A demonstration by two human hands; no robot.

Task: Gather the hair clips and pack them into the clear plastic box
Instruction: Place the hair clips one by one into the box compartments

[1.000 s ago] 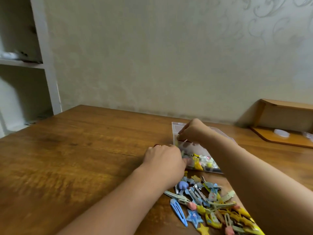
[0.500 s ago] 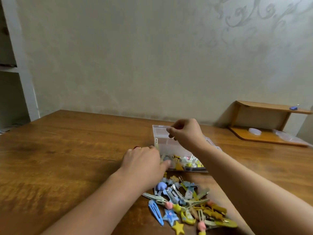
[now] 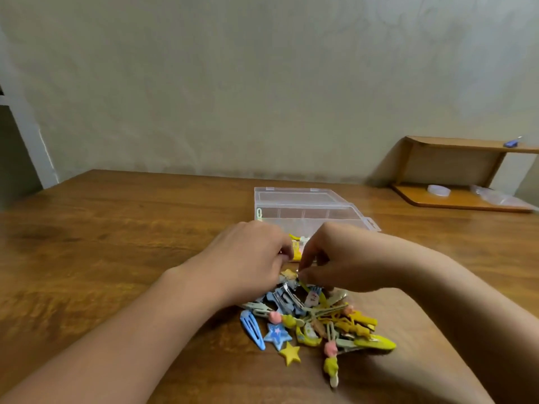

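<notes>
On the wooden bench (image 3: pixel 116 243), just in front of the clear plastic box (image 3: pixel 303 209), both hands are shown meeting over the far edge of the pile of hair clips (image 3: pixel 315 319). The left hand (image 3: pixel 248 260) is seen knuckles-up with its fingers curled downward at the box's near wall; whether its grip encloses a clip cannot be told, since the fingertips are hidden. The right hand (image 3: pixel 344 258) is held beside it, thumb and fingers brought together in a pinch on a thin clip (image 3: pixel 296 275) at the top of the pile. The box is seen with its lid (image 3: pixel 361 217) lying open on the side away from the pile; several yellow and pink clips (image 3: pixel 297 246) are visible inside its near part, between the two hands. Nearer the viewer than the box, a blue snap clip (image 3: pixel 252 329), a blue star clip (image 3: pixel 277 335) and a yellow star clip (image 3: pixel 290 354) are marked at the pile's near-left edge. Beyond the box to the right, a low wooden shelf (image 3: pixel 455 170) is shown against the wall.
</notes>
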